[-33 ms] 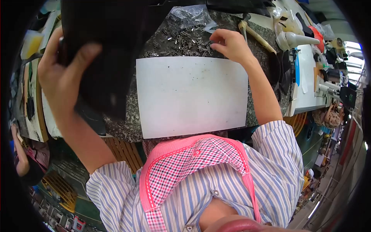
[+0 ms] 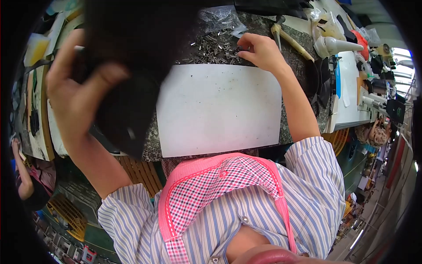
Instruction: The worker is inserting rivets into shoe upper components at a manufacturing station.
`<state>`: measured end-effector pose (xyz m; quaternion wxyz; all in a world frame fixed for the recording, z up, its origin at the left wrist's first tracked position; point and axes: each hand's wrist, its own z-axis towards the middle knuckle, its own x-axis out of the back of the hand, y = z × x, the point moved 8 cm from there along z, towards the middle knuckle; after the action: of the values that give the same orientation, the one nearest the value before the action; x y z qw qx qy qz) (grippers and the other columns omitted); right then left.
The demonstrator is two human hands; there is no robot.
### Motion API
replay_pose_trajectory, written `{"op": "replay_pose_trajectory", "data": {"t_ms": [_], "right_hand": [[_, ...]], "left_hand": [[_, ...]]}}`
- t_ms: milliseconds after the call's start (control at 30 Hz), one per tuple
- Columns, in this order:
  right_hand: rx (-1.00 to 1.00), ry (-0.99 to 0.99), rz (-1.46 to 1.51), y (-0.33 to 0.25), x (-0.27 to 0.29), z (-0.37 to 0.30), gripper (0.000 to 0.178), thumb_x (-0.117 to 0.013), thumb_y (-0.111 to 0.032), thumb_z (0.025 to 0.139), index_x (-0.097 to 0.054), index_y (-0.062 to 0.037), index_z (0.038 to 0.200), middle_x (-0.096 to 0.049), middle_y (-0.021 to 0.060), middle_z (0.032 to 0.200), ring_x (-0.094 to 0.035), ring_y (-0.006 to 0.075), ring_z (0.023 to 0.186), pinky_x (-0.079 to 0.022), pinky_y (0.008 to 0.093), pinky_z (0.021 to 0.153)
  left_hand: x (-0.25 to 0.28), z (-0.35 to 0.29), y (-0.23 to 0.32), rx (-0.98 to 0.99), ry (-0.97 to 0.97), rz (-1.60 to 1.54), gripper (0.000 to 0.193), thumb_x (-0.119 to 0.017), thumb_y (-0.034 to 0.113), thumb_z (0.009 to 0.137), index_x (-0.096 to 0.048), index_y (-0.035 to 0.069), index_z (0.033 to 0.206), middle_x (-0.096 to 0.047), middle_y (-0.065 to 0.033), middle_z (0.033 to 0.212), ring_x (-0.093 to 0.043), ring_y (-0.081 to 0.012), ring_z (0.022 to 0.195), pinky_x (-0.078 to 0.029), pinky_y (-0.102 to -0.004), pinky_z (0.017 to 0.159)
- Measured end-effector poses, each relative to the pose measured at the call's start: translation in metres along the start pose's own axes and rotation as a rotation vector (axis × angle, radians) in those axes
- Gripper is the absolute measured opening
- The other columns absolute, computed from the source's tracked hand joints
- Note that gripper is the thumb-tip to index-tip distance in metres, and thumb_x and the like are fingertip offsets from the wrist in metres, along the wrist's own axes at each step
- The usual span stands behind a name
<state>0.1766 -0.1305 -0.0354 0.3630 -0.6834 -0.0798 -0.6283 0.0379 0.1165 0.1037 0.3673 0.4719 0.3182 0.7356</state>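
Note:
My left hand (image 2: 79,88) grips a large black sheet-like piece (image 2: 132,97), its thumb lying over the near face. The piece is held up and blurred by motion. It covers the upper left of the bench and a corner of the white board (image 2: 220,114). Beyond the board lies a pile of small metal fittings (image 2: 215,50), dark and silvery. At the pile's right edge my right hand (image 2: 262,52) has thumb and fingertips drawn together. A small dark bit shows at those fingertips, too small to name.
A hammer (image 2: 292,42) with a pale handle lies right of the pile. Behind the pile is a clear plastic bag (image 2: 220,16). A white nozzle-tipped bottle (image 2: 338,45) lies on the right-hand table. Other people (image 2: 25,185) sit at far left and far right.
The black piece and my left hand have shifted to the right, hiding more of the board's corner and the pile. My right hand has hardly moved.

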Motion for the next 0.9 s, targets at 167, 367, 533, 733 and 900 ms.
{"op": "replay_pose_trajectory", "data": {"t_ms": [167,367,533,733,900], "right_hand": [[-0.100,-0.149,0.049,0.005,-0.016,0.009,0.023,-0.067,-0.015,0.063,-0.059,-0.0038,0.081,-0.060,0.0086,0.072,-0.058,0.0224,0.069,-0.046,0.0319,0.062],[-0.001,-0.133,-0.080,0.002,-0.023,0.015,0.017,-0.063,-0.014,0.062,-0.057,-0.0032,0.074,-0.060,0.0107,0.071,-0.058,0.0251,0.067,-0.046,0.0338,0.062],[0.024,0.038,0.104,0.008,0.001,0.023,0.014,-0.060,-0.011,0.062,-0.056,-0.0016,0.071,-0.058,0.0100,0.065,-0.057,0.0211,0.061,-0.045,0.0303,0.058],[0.019,-0.021,0.752,-0.016,0.035,0.013,0.006,-0.058,0.001,0.073,-0.051,-0.0011,0.074,-0.056,0.0011,0.065,-0.051,0.0041,0.054,-0.039,0.0164,0.049],[0.043,-0.060,1.019,-0.073,0.055,-0.030,0.009,-0.059,0.001,0.073,-0.051,0.0006,0.078,-0.055,0.0010,0.065,-0.051,0.0048,0.055,-0.042,0.0183,0.048]], "left_hand": [[-0.146,-0.055,-0.025,-0.216,-0.540,0.448,0.058,-0.075,0.025,0.051,-0.055,0.010,0.103,-0.051,-0.0082,0.090,-0.049,-0.0243,0.091,-0.045,-0.0343,0.070],[-0.137,-0.039,-0.020,-0.147,-0.326,0.422,0.057,-0.074,0.033,0.054,-0.056,0.011,0.103,-0.052,-0.0058,0.087,-0.052,-0.0224,0.084,-0.045,-0.0327,0.068],[-0.148,-0.034,-0.011,-0.195,-0.193,0.323,0.044,-0.072,0.030,0.058,-0.059,0.011,0.096,-0.053,-0.0036,0.076,-0.053,-0.0210,0.074,-0.045,-0.0316,0.063],[-0.169,-0.046,-0.032,-0.179,-0.016,0.523,0.017,-0.061,0.010,0.070,-0.060,0.010,0.087,-0.053,-0.0059,0.075,-0.053,-0.0235,0.070,-0.044,-0.0343,0.060],[-0.135,-0.030,-0.011,-0.160,0.195,0.264,0.027,-0.064,0.003,0.062,-0.061,0.009,0.088,-0.054,-0.0033,0.076,-0.054,-0.0212,0.067,-0.044,-0.0307,0.053]]}}
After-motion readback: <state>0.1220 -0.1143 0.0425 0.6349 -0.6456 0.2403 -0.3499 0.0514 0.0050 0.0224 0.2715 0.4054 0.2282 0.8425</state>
